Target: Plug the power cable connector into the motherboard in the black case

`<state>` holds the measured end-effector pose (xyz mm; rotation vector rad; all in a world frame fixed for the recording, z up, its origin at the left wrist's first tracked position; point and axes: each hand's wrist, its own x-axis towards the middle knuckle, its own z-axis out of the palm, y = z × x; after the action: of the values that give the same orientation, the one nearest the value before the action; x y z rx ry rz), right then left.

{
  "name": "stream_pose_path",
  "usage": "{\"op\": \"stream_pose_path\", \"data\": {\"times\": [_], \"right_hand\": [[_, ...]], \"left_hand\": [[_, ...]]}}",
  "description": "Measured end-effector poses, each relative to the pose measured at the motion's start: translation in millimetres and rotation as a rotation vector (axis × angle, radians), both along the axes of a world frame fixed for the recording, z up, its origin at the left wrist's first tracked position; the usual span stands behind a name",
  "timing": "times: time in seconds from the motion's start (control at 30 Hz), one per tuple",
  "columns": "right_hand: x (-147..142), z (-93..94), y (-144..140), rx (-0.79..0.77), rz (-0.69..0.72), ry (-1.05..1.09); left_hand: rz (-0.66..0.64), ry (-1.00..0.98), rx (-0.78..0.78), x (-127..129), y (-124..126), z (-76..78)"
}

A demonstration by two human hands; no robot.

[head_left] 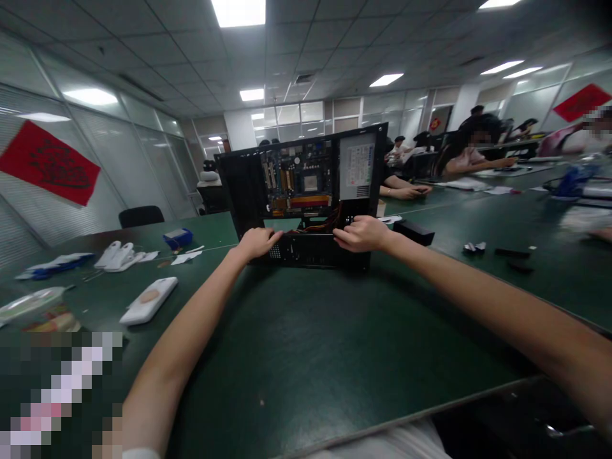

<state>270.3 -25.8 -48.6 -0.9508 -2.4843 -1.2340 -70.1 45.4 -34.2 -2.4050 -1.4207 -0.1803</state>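
Observation:
A black computer case [315,252] stands tilted on the green table, its open side facing me. Inside it show a motherboard [287,175], a light power supply [357,167] at the upper right and a bundle of coloured cables [325,224]. My left hand [261,243] grips the case's near edge left of the middle, thumb along the rim. On the same edge, farther right, my right hand [361,234] closes its fingers over the rim beside the cables. Fingertips of both hands are partly hidden by the case.
The green table [306,357] spreads around the case. To the left lie a white power bank-like device [150,300], a blue box [178,238] and a plastic container [38,309]. A black box [414,232] and small dark parts [512,252] lie right. Other people sit beyond.

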Motion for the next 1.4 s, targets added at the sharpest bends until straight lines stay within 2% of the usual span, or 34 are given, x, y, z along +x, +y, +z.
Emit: {"op": "stream_pose_path", "data": {"times": [0.2, 0.43, 0.57, 0.77, 0.97, 1.17, 1.4], "right_hand": [[-4, -5.7, 3, 0.014, -0.025, 0.078], [-7, -0.8, 3, -0.101, -0.065, 0.075], [-8, 4.6, 2, -0.149, -0.089, 0.041], [-7, 14.4, -7, -0.202, -0.081, 0.036], [-13, 16.7, -16, -0.239, -0.222, 0.039], [-25, 17.2, -21, -0.312, -0.317, 0.102], [-25, 22.9, -26, -0.317, -0.318, 0.076]], "left_hand": [[0.048, 0.08, -0.054, -1, -22, 8.9], [0.082, 0.182, -0.169, -5, -64, 23.7], [0.105, 0.164, -0.264, -8, -77, 29.8], [0.095, 0.098, -0.313, -14, -72, 26.9], [0.058, 0.15, -0.29, -17, -64, 27.1], [0.071, 0.159, -0.323, -15, -69, 32.2], [0.108, 0.169, -0.358, -13, -78, 38.7]]}}
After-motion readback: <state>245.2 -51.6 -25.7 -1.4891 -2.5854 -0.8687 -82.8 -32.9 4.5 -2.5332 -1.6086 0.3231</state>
